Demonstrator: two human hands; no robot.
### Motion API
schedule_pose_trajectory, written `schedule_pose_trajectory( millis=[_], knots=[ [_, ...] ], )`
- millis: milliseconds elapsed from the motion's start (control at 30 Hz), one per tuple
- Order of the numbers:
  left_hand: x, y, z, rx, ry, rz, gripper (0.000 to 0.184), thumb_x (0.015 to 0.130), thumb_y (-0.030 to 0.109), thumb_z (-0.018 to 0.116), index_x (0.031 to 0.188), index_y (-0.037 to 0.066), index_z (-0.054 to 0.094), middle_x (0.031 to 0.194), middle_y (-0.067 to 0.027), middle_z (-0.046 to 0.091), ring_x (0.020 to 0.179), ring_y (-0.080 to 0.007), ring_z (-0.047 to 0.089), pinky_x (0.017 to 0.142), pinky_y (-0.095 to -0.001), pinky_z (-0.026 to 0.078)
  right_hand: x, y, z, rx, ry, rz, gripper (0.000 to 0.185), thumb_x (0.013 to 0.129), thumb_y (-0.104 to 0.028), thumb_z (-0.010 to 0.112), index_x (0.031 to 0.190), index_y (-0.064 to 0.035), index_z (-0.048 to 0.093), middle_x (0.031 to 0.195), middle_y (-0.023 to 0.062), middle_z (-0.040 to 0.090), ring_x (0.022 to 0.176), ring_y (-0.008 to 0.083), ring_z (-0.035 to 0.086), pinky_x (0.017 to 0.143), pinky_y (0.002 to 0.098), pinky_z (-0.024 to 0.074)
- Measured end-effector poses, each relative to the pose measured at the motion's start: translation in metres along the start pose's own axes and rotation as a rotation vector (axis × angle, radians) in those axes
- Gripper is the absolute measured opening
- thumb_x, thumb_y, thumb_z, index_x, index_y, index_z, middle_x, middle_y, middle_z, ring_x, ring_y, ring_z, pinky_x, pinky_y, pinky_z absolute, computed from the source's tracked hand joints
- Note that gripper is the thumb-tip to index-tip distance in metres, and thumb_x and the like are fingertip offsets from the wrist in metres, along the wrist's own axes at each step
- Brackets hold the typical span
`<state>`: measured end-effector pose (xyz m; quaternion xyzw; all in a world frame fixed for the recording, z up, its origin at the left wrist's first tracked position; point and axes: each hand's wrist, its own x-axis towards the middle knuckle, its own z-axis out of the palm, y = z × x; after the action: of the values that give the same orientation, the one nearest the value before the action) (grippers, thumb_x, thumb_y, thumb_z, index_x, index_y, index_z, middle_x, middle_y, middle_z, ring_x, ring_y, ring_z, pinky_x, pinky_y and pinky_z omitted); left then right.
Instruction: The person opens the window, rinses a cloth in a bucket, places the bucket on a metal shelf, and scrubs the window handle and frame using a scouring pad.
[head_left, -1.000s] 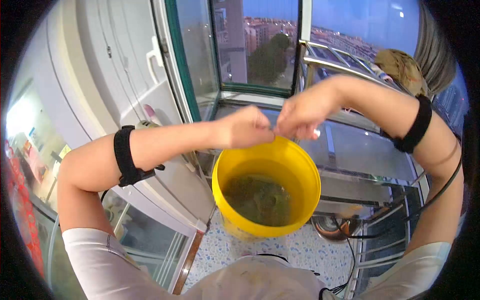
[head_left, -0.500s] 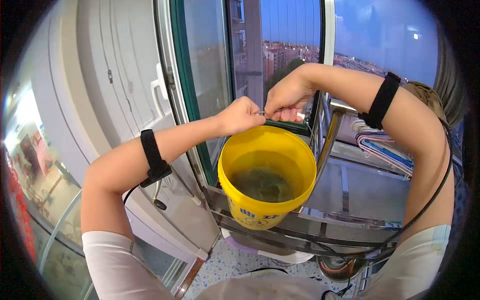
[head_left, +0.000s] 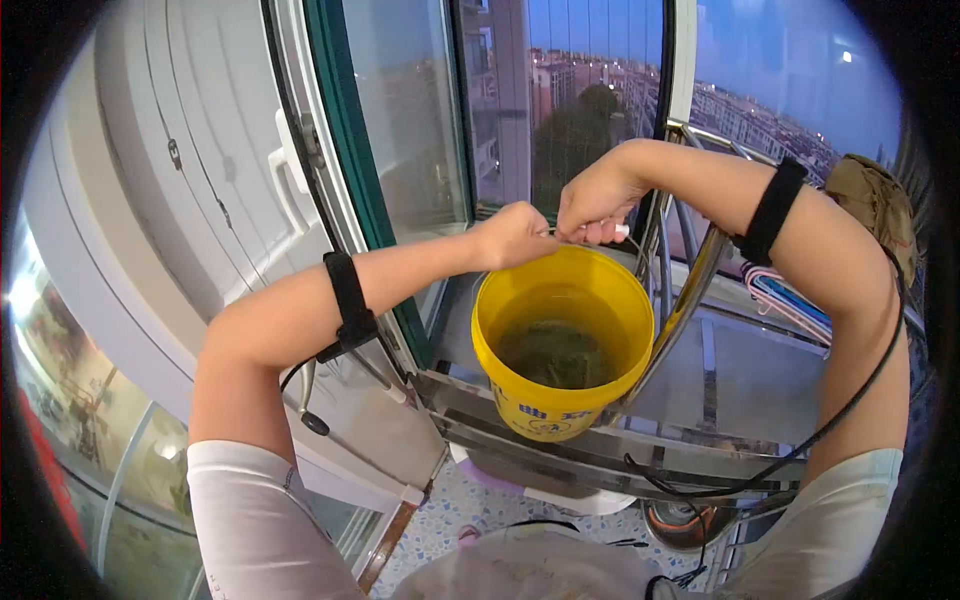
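A yellow bucket (head_left: 560,400) with dark, murky contents hangs by its thin wire handle over a metal rack. My left hand (head_left: 515,237) is closed on the left part of the handle, just above the bucket's far rim. Right beside it, my right hand (head_left: 598,205) is closed on the same wire, with the white handle grip (head_left: 621,232) showing past its fingers. Blue characters mark the bucket's near side. The bucket's base is level with the rack's near rails (head_left: 520,436).
Open green-framed windows (head_left: 345,150) stand ahead. A white door with a crank handle (head_left: 315,423) is at left. Coloured hangers (head_left: 790,305) and a brown cloth (head_left: 872,205) are at right. A black cable (head_left: 800,447) runs along my right arm. A metal bowl (head_left: 685,525) sits below.
The bucket has been lifted from above the floor to the rack beside the window, then moved slightly right. Both hands have stayed on its handle.
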<state>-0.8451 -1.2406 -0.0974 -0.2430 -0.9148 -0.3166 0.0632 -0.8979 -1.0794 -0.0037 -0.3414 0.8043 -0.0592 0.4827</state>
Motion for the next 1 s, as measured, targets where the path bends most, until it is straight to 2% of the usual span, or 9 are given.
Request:
schedule_pose_trajectory(
  millis=[200,333,367,433,500,700,800,867,1000],
  knots=[
    [-0.006,-0.002,0.000,-0.062,-0.022,-0.028,0.034,0.088,0.020,0.058,0.059,0.005,0.049,0.054,0.0028,0.044,0.051,-0.0049,0.041,0.046,-0.0272,0.034,0.008,0.002,0.004,-0.147,0.121,-0.022,0.030,0.091,-0.025,0.046,0.065,-0.0104,0.046,0.056,-0.0059,0.036,0.048,0.0093,0.037,0.049,0.0286,0.0359],
    [-0.027,0.003,0.004,0.137,-0.037,0.220,0.034,0.092,0.024,0.056,0.068,0.001,0.050,0.055,-0.0043,0.041,0.054,-0.0074,0.043,0.049,-0.0307,0.035,-0.009,0.003,0.051,-0.619,0.446,-0.183,0.033,0.093,-0.027,0.046,0.076,0.0001,0.056,0.062,0.0103,0.055,0.056,0.0247,0.053,0.055,0.0381,0.0431],
    [-0.037,0.010,0.005,0.124,-0.075,0.230,0.034,0.092,0.026,0.056,0.073,-0.001,0.049,0.056,-0.0095,0.041,0.052,-0.0144,0.044,0.050,-0.0350,0.036,-0.007,0.013,0.069,-0.605,0.418,-0.190,0.033,0.093,-0.027,0.046,0.076,0.0001,0.056,0.062,0.0103,0.055,0.056,0.0247,0.053,0.055,0.0381,0.0431],
    [-0.059,0.016,0.019,0.136,-0.034,0.249,0.033,0.092,0.027,0.056,0.074,0.000,0.049,0.056,-0.0114,0.043,0.051,-0.0197,0.045,0.050,-0.0365,0.036,-0.002,0.032,0.115,-0.710,1.042,-0.479,0.031,0.091,-0.025,0.053,0.075,0.0003,0.056,0.060,0.0139,0.053,0.059,0.0334,0.056,0.060,0.0411,0.0475],
    [-0.080,0.024,0.036,0.177,0.002,0.259,0.031,0.093,0.028,0.055,0.079,0.002,0.050,0.063,-0.0160,0.051,0.057,-0.0343,0.049,0.053,-0.0405,0.040,0.003,0.037,0.154,-0.692,1.133,-0.450,0.026,0.090,-0.024,0.055,0.079,-0.0006,0.058,0.067,0.0157,0.056,0.066,0.0354,0.058,0.063,0.0427,0.0479],
    [-0.134,0.029,0.079,0.290,0.030,0.392,0.030,0.088,0.033,0.060,0.081,0.005,0.052,0.080,-0.0134,0.057,0.075,-0.0334,0.058,0.063,-0.0413,0.043,0.034,0.070,0.239,-0.592,1.400,-0.437,0.018,0.082,-0.020,0.064,0.089,-0.0042,0.060,0.093,0.0125,0.061,0.088,0.0319,0.059,0.073,0.0409,0.0484],
    [-0.144,0.027,0.091,0.426,0.001,0.499,0.030,0.082,0.037,0.064,0.087,0.008,0.058,0.090,-0.0082,0.058,0.083,-0.0294,0.059,0.067,-0.0380,0.044,0.052,0.078,0.269,-0.634,1.473,-0.496,0.030,0.079,-0.022,0.066,0.102,-0.0045,0.061,0.104,0.0106,0.061,0.095,0.0300,0.058,0.083,0.0422,0.0466],
    [-0.143,0.039,0.095,0.379,0.371,0.701,0.031,0.082,0.037,0.064,0.096,0.009,0.062,0.089,-0.0059,0.059,0.081,-0.0273,0.059,0.068,-0.0364,0.045,0.055,0.078,0.277,-0.598,1.485,-0.483,0.050,0.076,-0.027,0.068,0.118,-0.0027,0.056,0.115,0.0115,0.059,0.104,0.0301,0.055,0.093,0.0453,0.0416],
    [-0.149,0.090,0.079,0.144,0.424,0.845,0.030,0.079,0.036,0.067,0.092,0.010,0.065,0.089,-0.0067,0.060,0.075,-0.0257,0.059,0.063,-0.0364,0.048,0.061,0.079,0.283,-0.512,1.478,-0.512,0.062,0.073,-0.030,0.069,0.124,-0.0001,0.052,0.118,0.0142,0.056,0.109,0.0319,0.052,0.097,0.0472,0.0388]
  ],
)
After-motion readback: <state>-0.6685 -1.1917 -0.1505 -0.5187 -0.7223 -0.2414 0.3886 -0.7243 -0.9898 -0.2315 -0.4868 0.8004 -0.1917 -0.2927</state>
